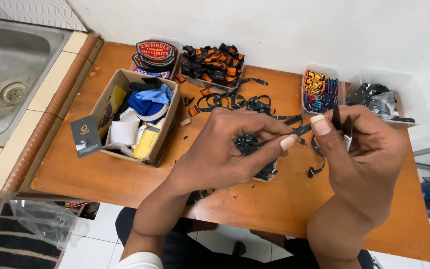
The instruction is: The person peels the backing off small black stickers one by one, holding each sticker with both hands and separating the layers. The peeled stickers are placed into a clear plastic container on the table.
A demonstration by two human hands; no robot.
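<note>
Black fabric label strips (342, 124) were seen pinched upright between the thumb and fingers of the right hand (362, 149) at centre right of the frame, the hand closed around them together with a small pale object that could not be made out. The left hand (230, 149), at the centre of the frame, was closed in a pinch on the end of a black ribbon (302, 130), its thumb tip pressed close beside the right thumb. A heap of cut black labels (249, 144) was partly hidden beneath the left hand, resting on a wooden table (125, 179).

Loose black ribbon lengths (235, 102) were spread across the table just above the hands. A cardboard box (125, 79) filled with blue cloth, white paper and a yellow packet was placed at centre left, with a dark card (85, 137) leaning against its near corner. Along the upper edge of the frame, a tub of embroidered patches (155, 55), a tub of black and orange labels (212, 65), a clear tub of small coloured labels (319, 89) and a clear tub of black ribbon (381, 99) were lined up by the white wall. A steel sink (11, 74) was visible at upper left.
</note>
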